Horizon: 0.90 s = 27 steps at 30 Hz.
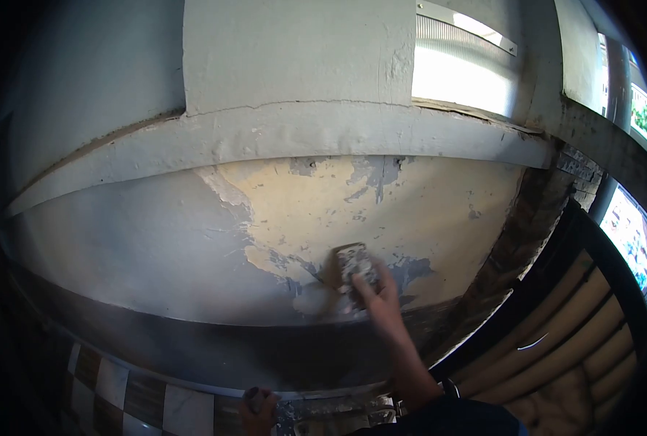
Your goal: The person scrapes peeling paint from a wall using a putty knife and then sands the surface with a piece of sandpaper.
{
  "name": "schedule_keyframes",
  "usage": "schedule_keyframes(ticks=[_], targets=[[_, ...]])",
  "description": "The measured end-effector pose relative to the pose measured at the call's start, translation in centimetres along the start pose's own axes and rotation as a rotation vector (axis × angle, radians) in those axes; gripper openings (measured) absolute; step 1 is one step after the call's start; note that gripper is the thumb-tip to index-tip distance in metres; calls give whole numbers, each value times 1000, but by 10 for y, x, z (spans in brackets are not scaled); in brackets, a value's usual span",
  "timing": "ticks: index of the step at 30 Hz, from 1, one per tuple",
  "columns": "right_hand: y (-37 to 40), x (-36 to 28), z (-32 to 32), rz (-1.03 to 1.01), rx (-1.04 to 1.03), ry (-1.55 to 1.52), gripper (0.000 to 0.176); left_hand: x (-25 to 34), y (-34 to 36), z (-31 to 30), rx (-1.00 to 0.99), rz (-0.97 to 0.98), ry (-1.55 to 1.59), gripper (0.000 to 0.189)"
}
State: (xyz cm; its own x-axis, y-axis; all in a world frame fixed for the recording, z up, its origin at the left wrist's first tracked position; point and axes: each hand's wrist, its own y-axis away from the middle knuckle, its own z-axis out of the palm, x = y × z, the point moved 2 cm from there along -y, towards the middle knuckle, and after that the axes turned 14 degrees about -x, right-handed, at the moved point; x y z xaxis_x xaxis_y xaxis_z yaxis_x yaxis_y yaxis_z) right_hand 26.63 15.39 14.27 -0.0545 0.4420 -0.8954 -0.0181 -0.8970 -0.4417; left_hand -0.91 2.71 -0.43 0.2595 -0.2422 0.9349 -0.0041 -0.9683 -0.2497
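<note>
My right hand (380, 289) is closed on a flat, paint-speckled block (354, 260), pressed to or just off the wall; the contact edge is hard to make out. Around it the wall (439, 218) shows a cream-yellow area with grey patches and ragged, peeling paint edges. Low in the view, my left hand (258, 413) is curled round a small greyish object (253, 398) whose kind I cannot make out. It is held well below the block, near the floor.
A protruding ledge (301, 134) runs above the patch, with a bright ribbed window (465, 65) over it. Rough brickwork (512, 240) edges the wall at right, beside a dark-framed brown slatted panel (556, 327). Checkered tiles (145, 396) lie lower left.
</note>
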Motion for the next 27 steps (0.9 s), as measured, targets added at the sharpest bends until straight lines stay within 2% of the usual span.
schedule_keyframes(ticks=[1, 2, 3, 4, 6, 10, 11, 13, 14, 16, 17, 19, 20, 22, 23, 25, 27], targets=[[1, -6, -8, 7, 1, -3, 35, 16, -6, 8, -39, 253, -209, 11], [0, -25, -13, -97, 70, 69, 41, 29, -11, 11, -39, 248, -212, 11], [-2, -43, -17, -201, 138, 144, 46, 40, -16, 17, -190, -15, 92, 15], [-4, -55, -19, -198, 133, 143, 46, 48, -19, 26, -334, -279, 401, 18], [-8, -79, -21, -162, 65, 250, 50, 70, -25, 41, -334, -269, 451, 17], [-31, -103, -19, -154, 56, 325, 36, 80, -21, 62, -387, -242, 499, 16], [-42, -103, -20, -155, 40, 323, 36, 77, -18, 68, -371, -242, 504, 16], [-57, -105, -19, -467, 68, 484, 28, 70, -9, 76, -375, -239, 463, 16], [-60, -105, -21, -465, 57, 477, 28, 70, -6, 81, -363, -243, 463, 16], [-63, -107, -24, -301, -1, 413, 26, 73, 0, 85, -206, -150, 296, 12], [-61, -114, -24, -304, -9, 403, 26, 70, 3, 83, -194, -150, 291, 12], [-61, -127, -24, -123, -42, 369, 24, 58, 7, 85, -245, -298, 440, 12], [-66, -121, -25, -130, -50, 366, 24, 54, 6, 87, -236, -292, 440, 12], [-69, -111, -24, -512, 4, 502, 22, 44, 10, 88, -150, -254, 243, 12], [-69, -111, -24, -513, 2, 497, 22, 22, 15, 91, -145, -254, 240, 12], [-70, -112, -25, -371, -26, 417, 22, -27, 22, 97, -87, -215, 104, 12], [-75, -112, -25, -407, -29, 420, 22, 3, 16, 93, -126, -211, 236, 12]])
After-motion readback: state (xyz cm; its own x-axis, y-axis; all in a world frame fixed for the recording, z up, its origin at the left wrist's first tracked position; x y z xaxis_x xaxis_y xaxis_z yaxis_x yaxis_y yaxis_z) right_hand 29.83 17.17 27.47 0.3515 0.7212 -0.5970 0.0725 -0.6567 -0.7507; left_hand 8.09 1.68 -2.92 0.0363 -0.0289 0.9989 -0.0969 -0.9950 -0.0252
